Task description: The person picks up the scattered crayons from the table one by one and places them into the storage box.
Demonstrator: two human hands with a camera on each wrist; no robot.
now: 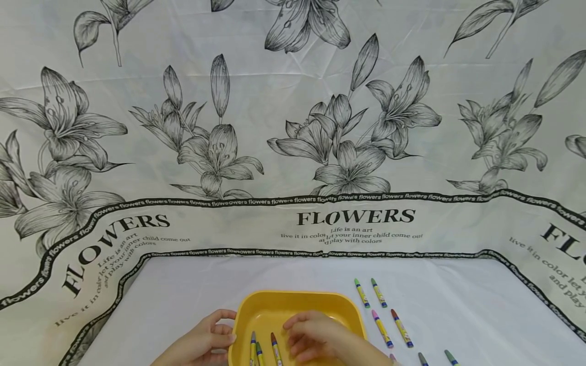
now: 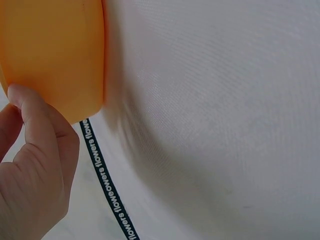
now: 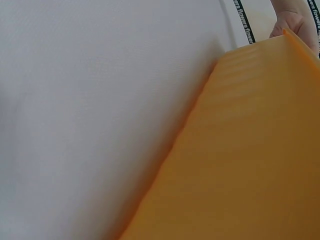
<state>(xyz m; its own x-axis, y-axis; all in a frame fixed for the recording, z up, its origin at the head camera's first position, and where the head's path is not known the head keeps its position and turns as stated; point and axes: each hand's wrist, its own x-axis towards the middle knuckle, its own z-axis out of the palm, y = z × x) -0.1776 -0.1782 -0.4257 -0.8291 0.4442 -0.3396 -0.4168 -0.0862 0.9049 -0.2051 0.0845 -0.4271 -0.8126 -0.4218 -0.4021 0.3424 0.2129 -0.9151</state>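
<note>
Crayons, slim and yellow-wrapped with coloured tips [image 1: 361, 293], are split between two places: three in your rounded-corner yellow plastic tray [image 1: 297, 300], toward its left edge, and seven on the white cloth-covered table [image 1: 183, 290], off the tray's right edge. Looks partway done, judging by that split; which way you're shifting them can't be told, so seven or three would be left. Your left hand [image 1: 208, 338] has bent fingers pinching the tray's left rim; your right hand [image 1: 318, 335] hangs over the tray's middle, fingers loosely bent, a bit apart, no crayon seen between them. Count: ten crayons in view, one tray, two hands. Tray tips: one grey, one green, one brown. Table tips: light green and dark green closest to the far edge, then pink and brownish red, then one mauve mostly hidden by your right forearm, one grey, one dull green. Tray's near edge is out of frame, so you can't rule out more there.
</note>
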